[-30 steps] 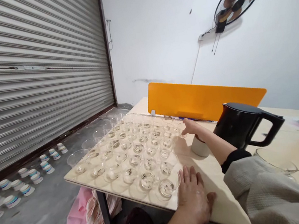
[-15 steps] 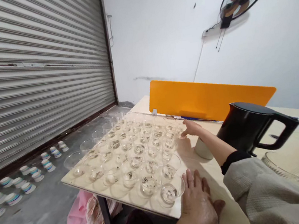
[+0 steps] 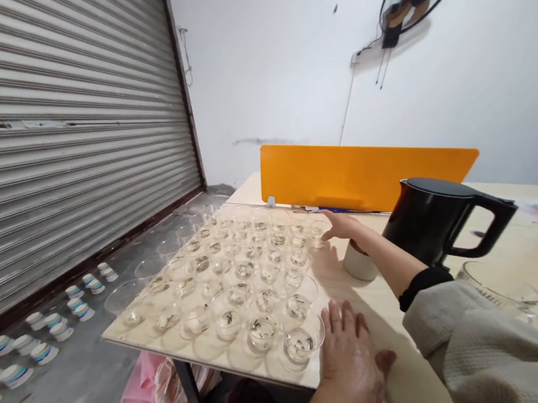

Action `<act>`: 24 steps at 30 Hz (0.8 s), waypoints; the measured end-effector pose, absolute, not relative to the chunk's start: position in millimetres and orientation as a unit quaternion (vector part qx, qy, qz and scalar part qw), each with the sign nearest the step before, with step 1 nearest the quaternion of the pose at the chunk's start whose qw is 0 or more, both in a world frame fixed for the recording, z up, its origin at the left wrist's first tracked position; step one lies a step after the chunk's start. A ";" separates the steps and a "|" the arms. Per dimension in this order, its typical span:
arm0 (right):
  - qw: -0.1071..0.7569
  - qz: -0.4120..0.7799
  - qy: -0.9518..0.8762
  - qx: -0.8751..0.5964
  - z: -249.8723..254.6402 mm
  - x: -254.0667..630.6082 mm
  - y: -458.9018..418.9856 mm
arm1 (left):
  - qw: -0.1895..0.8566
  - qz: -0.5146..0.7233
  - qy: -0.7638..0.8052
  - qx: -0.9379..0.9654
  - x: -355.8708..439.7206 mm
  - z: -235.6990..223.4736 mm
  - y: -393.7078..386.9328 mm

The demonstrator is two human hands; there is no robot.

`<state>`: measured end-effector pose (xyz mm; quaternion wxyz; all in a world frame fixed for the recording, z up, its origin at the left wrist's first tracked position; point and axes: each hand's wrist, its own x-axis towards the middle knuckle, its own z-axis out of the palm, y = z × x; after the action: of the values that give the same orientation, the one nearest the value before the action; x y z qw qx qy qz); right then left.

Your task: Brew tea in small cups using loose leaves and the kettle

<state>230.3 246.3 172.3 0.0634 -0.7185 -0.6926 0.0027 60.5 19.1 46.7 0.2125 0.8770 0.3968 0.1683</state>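
Rows of clear plastic cups (image 3: 244,271) with dark bits at their bottoms cover the left part of the wooden table (image 3: 341,278). My left hand (image 3: 349,358) lies palm down on the tabletop, fingers stretched, beside the nearest clear cup (image 3: 298,345). My right hand (image 3: 342,225) reaches to the far right edge of the rows. Its thumb and finger are around a clear plastic cup (image 3: 319,235), which stands on the table. A pale cup (image 3: 359,265) is partly hidden behind my right forearm.
A black electric kettle (image 3: 434,220) stands right of my forearm, with a glass bowl (image 3: 489,290) nearer me. An orange divider (image 3: 365,170) runs along the back. Small white tubs (image 3: 43,353) stand on the floor left, and pink cloth (image 3: 143,389) hangs below the table edge.
The whole view has shifted a little, so the scene sits slightly further left. Both hands keep about the same place on the table.
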 end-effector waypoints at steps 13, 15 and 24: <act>0.302 -0.168 -0.592 -0.728 227.6 340.7 -24.6 | 0.092 0.161 0.420 0.888 62.6 34.4 15.6; 0.279 -0.199 -0.542 -0.767 228.1 369.7 -68.2 | 0.070 0.158 0.420 0.891 62.9 32.4 14.6; -0.020 -0.109 -0.421 -0.900 173.8 459.9 -150.9 | 0.011 0.125 0.421 0.898 62.8 26.5 14.2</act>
<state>459.9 -150.9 173.8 -0.0196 -0.9003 -0.4211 -0.1086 62.8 14.2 26.5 0.0105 0.8984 0.4209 0.1249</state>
